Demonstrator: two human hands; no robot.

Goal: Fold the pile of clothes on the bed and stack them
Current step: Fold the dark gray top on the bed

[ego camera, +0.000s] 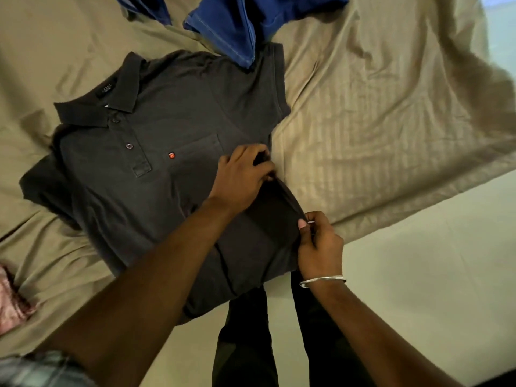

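Pinching the dark polo shirt, left hand and right hand grip its edge; fingertips hidden.

Left hand reaches forward with fingers curled; right hand pinches, thumb up.

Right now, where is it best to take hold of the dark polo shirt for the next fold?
Probably along the side edge of the dark polo shirt nearest the bed's edge, from that side. The left hand and right hand already pinch it there, where the cloth lifts off the sheet.
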